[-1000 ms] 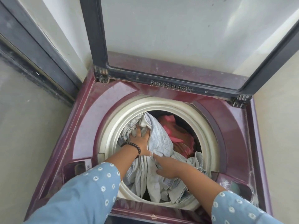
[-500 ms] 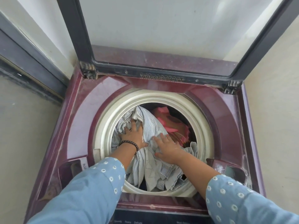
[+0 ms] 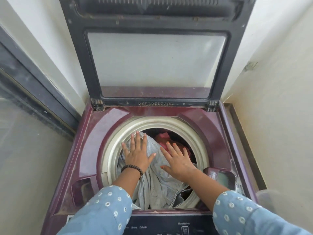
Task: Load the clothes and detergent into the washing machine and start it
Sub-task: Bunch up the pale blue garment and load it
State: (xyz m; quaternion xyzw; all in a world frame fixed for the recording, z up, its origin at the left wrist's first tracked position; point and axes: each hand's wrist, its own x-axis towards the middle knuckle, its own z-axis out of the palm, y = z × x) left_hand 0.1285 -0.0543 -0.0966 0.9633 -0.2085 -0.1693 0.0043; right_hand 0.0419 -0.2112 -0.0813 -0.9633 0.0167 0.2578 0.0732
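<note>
Both hands have lifted and flattened; the left hand (image 3: pixel 137 154) and right hand (image 3: pixel 177 161) hold nothing, fingers spread over the pale grey garment (image 3: pixel 157 185) heaped in the maroon top-loading washing machine (image 3: pixel 100 133). Cloth draping the cream drum rim (image 3: pixel 191 203) could snag.

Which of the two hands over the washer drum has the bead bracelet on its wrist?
The left hand. A dark bead bracelet circles its wrist, while the right hand has a bare wrist. Both are spread flat over the pale grey cloth.
</note>
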